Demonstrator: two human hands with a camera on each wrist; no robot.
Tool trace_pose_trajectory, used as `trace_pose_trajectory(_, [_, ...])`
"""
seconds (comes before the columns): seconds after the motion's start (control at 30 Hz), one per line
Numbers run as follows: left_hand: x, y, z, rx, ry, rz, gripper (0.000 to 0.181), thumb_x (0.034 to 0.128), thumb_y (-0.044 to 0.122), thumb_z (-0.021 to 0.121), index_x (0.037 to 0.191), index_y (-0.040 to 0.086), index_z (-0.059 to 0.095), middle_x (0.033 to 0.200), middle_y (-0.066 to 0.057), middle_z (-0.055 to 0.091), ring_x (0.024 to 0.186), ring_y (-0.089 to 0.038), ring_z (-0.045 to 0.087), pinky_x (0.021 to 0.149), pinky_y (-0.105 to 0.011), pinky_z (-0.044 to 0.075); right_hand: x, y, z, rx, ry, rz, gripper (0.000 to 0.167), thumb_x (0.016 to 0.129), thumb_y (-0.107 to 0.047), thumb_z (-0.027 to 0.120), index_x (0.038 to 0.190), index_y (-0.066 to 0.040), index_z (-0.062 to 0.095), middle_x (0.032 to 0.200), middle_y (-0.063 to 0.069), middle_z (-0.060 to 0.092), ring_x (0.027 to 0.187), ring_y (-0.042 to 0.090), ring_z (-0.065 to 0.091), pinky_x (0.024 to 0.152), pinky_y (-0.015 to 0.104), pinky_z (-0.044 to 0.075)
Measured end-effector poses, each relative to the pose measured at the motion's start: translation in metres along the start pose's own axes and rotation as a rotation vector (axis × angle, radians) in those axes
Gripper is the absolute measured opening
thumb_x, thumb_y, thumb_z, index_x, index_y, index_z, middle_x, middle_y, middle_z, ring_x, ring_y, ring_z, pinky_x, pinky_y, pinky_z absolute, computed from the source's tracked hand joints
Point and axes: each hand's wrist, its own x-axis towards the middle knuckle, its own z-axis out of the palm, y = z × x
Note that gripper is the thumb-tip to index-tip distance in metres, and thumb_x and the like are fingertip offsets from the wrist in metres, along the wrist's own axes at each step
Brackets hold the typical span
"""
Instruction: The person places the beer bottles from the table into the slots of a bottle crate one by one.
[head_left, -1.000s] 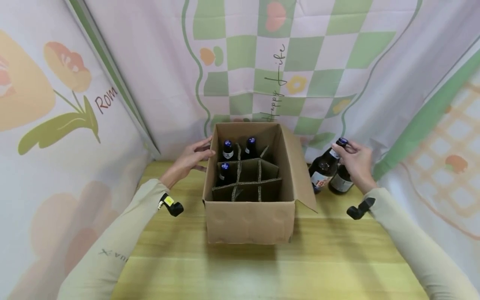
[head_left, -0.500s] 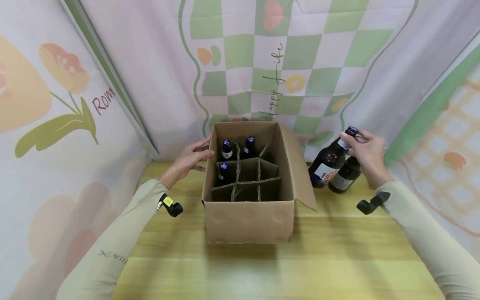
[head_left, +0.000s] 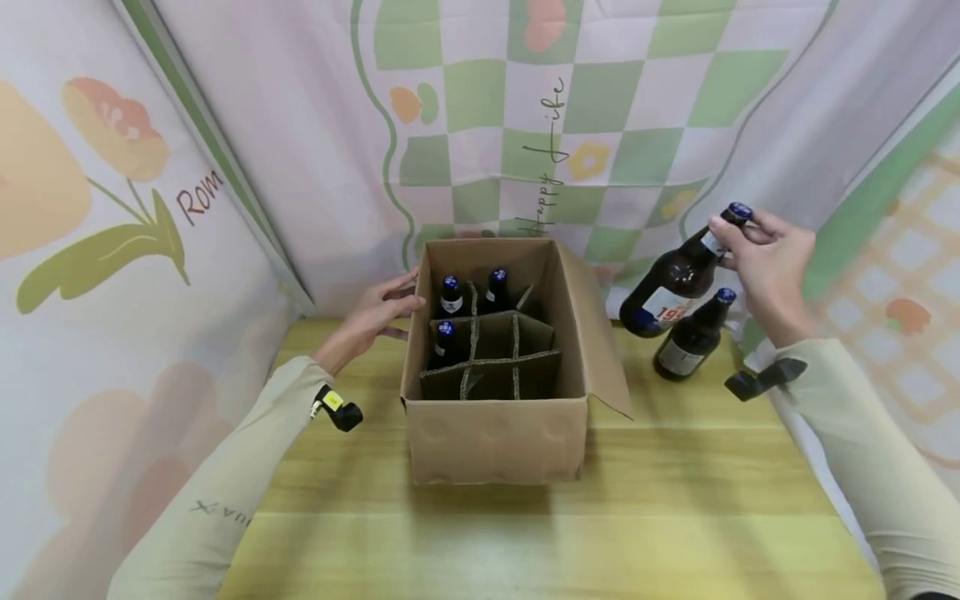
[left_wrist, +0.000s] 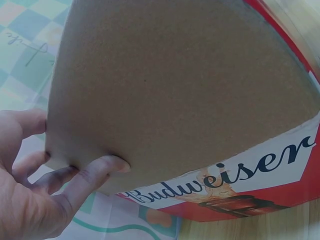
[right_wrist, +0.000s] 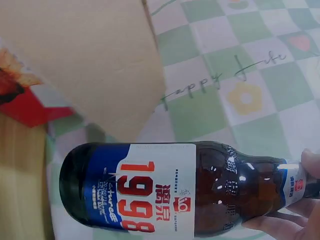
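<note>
Brown bottle with the 1998 label (head_left: 669, 296) is tilted off the worktop (head_left: 487, 550), its cap up and to the right, its base near the right flap (head_left: 596, 333) of the cardboard box (head_left: 495, 442). The right hand (head_left: 776, 262) grasps it by the neck. Just below, a second bottle (head_left: 686, 346) stands on the worktop. The left hand (head_left: 367, 321) grips the box's left side, thumb on the cardboard, other fingers at its far edge. Three capped bottles (head_left: 451, 300) sit among the box's dividers (head_left: 495, 337).

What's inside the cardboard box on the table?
Inside the box, three blue-capped bottles stand among cardboard dividers. The bottles' lower parts are covered, and I can't make out the box's floor.
</note>
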Motion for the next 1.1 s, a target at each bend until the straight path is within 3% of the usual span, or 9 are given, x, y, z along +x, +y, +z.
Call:
trace_pose_trajectory(0.13, [0.0,-0.001,-0.001,-0.001,-0.007,0.007,0.072,0.1027,0.013,0.064,0.165,0.029,0.031,0.168,-0.015,0.035,0.139,-0.04,0.051,0.077,-0.034,0.067,0.002,-0.012,0.005,0.117,0.011,0.006,0.039,0.075,-0.002,0.093,0.111,-0.005,0.077,0.09,0.007,0.08,0.073,0.016,0.078,0.059,0.027,0.064])
trace_pose_trajectory(0.57, [-0.001,-0.001,-0.002,0.016,-0.005,0.001,0.072,0.1037,0.015,0.064,0.165,0.031,0.03,0.169,-0.014,0.033,0.141,-0.04,0.05,0.082,-0.037,0.066,-0.001,-0.026,0.03,0.272,0.019,-0.034,0.039,0.078,0.0,0.09,0.114,0.003,0.075,0.099,0.016,0.079,0.079,0.022,0.078,0.063,0.034,0.066])
trace_pose_trajectory(0.8, [0.0,0.0,-0.001,0.011,0.0,-0.002,0.071,0.1037,0.015,0.064,0.165,0.031,0.031,0.169,-0.013,0.034,0.141,-0.039,0.05,0.082,-0.039,0.067,-0.006,-0.02,0.05,0.297,-0.015,-0.148,0.037,0.08,-0.002,0.09,0.113,0.007,0.075,0.093,0.017,0.079,0.075,0.024,0.078,0.064,0.037,0.065])
trace_pose_trajectory(1.1, [0.0,-0.001,-0.002,0.015,0.0,-0.007,0.072,0.1033,0.015,0.064,0.165,0.032,0.031,0.169,-0.014,0.033,0.141,-0.039,0.051,0.082,-0.038,0.066,-0.011,-0.02,0.075,0.266,-0.064,-0.179,0.036,0.081,-0.005,0.089,0.113,0.007,0.076,0.095,0.016,0.08,0.078,0.023,0.079,0.063,0.034,0.065])
